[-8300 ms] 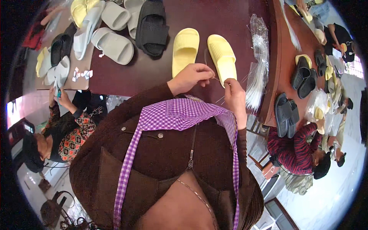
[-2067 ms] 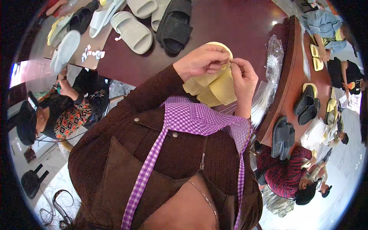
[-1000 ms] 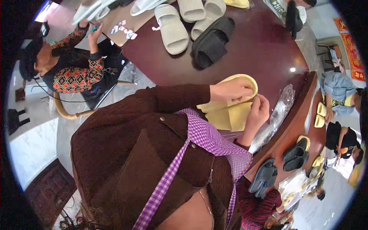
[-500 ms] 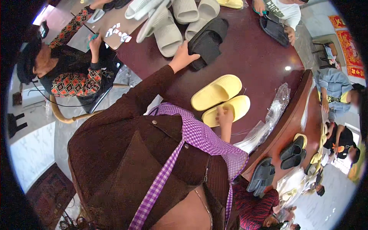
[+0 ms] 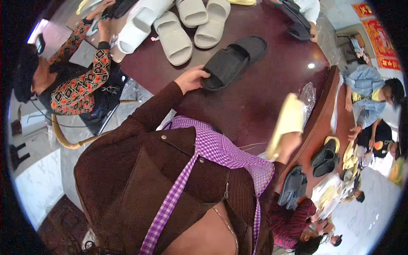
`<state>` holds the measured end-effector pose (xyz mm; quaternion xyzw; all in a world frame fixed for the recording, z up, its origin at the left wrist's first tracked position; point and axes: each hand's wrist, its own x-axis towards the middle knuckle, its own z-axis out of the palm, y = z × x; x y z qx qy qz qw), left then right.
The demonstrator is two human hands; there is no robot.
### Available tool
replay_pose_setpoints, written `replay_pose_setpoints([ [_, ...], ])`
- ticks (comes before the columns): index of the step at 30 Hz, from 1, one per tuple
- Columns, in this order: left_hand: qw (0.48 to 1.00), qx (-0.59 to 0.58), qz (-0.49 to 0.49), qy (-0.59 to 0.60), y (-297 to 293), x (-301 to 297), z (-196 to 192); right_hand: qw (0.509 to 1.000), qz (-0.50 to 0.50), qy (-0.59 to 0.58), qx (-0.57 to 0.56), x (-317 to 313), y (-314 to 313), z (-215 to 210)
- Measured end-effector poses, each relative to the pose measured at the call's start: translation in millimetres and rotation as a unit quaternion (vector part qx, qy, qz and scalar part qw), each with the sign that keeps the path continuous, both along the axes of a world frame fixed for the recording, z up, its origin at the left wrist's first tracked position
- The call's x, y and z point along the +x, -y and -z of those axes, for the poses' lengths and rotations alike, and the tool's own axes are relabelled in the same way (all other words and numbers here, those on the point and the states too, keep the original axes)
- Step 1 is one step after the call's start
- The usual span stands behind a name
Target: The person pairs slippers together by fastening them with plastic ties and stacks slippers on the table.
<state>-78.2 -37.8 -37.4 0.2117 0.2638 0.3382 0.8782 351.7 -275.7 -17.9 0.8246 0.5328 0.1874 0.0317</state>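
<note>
My left hand (image 5: 192,79) grips the near end of a black slipper (image 5: 225,70) lying low over the dark red table. Its fingers are mostly hidden beneath it, and I cannot tell whether a second black slipper lies under or behind. To the right, my right hand (image 5: 291,143) is closed around yellow slippers (image 5: 287,121), which stand upright and slightly blurred by the table's right side. They look pressed together, but I cannot make out how many there are.
Several light grey slippers (image 5: 174,40) and a white slipper (image 5: 138,25) lie across the far left of the table (image 5: 272,68). Clear plastic wrapping (image 5: 308,94) lies by the raised right edge. Beyond it rest more black slippers (image 5: 292,187). Co-workers sit left, far right and beyond.
My right hand has picked the yellow slippers up from the table and carried them right. My left hand has drawn the black slipper nearer and turned it.
</note>
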Motion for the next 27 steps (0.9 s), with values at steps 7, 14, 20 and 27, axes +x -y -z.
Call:
replay_pose_setpoints([
  [7, 0.977, -0.196, 0.082, 0.008, 64, 9, -37, 0.915, 0.191, -0.163, 0.316, 122, 60, -186],
  [14, 0.851, -0.234, 0.278, 0.380, 89, 46, -48, 0.801, -0.024, -0.558, 0.218, -85, -24, -161],
  [20, 0.835, -0.221, 0.318, 0.391, 100, 44, -63, 0.728, -0.135, -0.666, 0.090, -185, -52, -100],
  [27, 0.879, -0.140, 0.281, 0.360, 91, 47, -41, 0.722, -0.080, -0.677, 0.115, -229, -35, -78],
])
